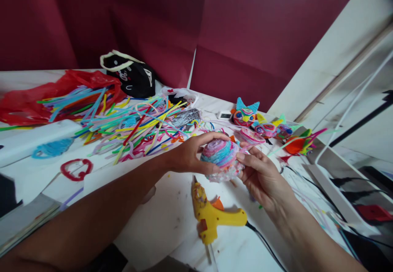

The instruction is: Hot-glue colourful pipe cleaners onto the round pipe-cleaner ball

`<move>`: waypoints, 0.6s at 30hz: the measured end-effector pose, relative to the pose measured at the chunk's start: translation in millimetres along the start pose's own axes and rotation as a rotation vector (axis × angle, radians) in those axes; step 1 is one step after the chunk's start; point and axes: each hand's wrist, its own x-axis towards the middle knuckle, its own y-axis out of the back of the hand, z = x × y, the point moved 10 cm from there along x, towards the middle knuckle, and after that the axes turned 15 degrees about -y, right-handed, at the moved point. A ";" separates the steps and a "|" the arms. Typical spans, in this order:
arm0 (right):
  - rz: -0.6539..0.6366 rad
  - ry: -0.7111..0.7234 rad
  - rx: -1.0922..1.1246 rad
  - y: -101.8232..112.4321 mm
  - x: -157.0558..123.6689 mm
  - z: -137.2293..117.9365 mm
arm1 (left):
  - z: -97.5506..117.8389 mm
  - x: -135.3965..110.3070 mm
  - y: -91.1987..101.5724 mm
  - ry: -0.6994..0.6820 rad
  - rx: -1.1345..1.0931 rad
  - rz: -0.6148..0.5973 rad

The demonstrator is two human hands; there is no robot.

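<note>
Between my two hands is a ball wound from pipe cleaners (218, 154) in pink, blue and purple, with a pale, bumpy underside. My left hand (190, 155) curls round its left side, thumb below and fingers over the top. On the right, my right hand (260, 167) pinches the ball's edge between thumb and fingers. Just below the ball, a yellow glue gun (211, 214) lies on the table with a clear glue stick in its back end. Its nozzle points up toward my left hand.
Loose pipe cleaners (132, 124) spill from a red plastic bag (61, 88) at the left. Behind them stands a black pouch (132, 75). Finished pipe-cleaner figures (245, 114) line the back right, beside a small white digital display (224, 115). The glue gun's black cord (265, 241) runs toward the front.
</note>
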 end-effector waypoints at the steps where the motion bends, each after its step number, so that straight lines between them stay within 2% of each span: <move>1: 0.008 0.000 0.007 1.2 0.0 -0.1 | -0.1 0.0 -0.1 0.003 0.002 -0.004; 11: -0.066 -0.023 -0.035 -7.8 0.0 3.1 | -3.6 -3.5 -6.5 0.041 -0.061 -0.098; 18: -0.047 -0.042 0.009 -0.8 5.7 6.6 | -8.2 -3.8 -13.7 0.051 -0.121 -0.105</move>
